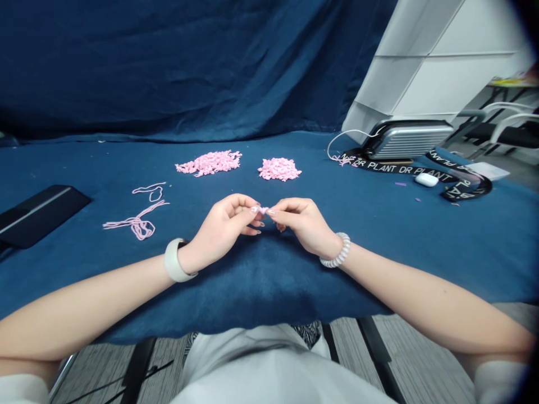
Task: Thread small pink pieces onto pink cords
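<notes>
Between my two hands, above the front of the table, is a small pink twisted piece (263, 210), mostly covered by fingertips. My left hand (236, 219) pinches its left end between thumb and forefinger. The other end is pinched by my right hand (297, 217). Beyond the hands lie two heaps of small pink pieces, a wider left heap (213, 163) and a rounder right heap (279, 169). Left of my left hand, loose pink yarn strands (141, 225) lie looped on the cloth, with a shorter curled strand (155, 192) behind them.
Dark blue cloth (269, 280) covers the table and hangs behind it. A black flat object (42, 216) stands at the left. On the right are a silver ribbed case (412, 140) with a white cable, a black lettered strap (391, 168) and a white earbud case (426, 179).
</notes>
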A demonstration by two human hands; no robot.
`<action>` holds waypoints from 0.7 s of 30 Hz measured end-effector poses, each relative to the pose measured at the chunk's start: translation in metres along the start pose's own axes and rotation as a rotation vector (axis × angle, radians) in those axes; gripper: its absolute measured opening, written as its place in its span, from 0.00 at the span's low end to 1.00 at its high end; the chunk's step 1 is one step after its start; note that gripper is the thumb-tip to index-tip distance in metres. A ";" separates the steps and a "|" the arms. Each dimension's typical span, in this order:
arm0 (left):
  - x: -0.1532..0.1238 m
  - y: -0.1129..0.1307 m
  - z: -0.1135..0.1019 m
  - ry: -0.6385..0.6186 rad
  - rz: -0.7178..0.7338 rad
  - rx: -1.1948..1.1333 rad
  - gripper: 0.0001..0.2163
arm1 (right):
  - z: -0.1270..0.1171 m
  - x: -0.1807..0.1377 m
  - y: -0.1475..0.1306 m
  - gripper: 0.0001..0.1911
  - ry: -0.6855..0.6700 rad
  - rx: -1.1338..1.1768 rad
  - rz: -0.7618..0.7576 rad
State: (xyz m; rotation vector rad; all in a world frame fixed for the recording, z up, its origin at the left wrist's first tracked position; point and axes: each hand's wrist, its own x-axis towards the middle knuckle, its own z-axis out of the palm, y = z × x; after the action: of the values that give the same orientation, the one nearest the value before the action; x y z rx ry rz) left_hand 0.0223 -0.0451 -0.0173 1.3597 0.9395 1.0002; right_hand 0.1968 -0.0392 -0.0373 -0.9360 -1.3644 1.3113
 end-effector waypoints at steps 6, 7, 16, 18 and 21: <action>0.000 0.000 0.002 -0.046 0.030 0.141 0.12 | 0.002 -0.002 0.000 0.11 -0.047 -0.090 -0.040; 0.000 0.000 0.002 -0.045 0.038 0.143 0.11 | 0.002 -0.002 -0.001 0.11 -0.052 -0.104 -0.042; 0.003 -0.008 0.003 0.015 -0.019 0.024 0.11 | -0.002 0.000 0.002 0.07 -0.134 -0.035 -0.030; 0.003 -0.010 0.003 0.017 -0.011 0.016 0.11 | 0.000 -0.001 0.000 0.09 -0.151 -0.074 -0.021; 0.002 -0.012 0.004 0.027 0.007 0.015 0.11 | 0.004 -0.003 -0.002 0.13 -0.169 -0.157 -0.032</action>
State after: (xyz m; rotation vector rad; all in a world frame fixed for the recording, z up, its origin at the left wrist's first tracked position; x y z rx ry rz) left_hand 0.0272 -0.0440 -0.0290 1.3659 0.9650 1.0210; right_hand 0.1936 -0.0430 -0.0359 -0.9210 -1.6255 1.2963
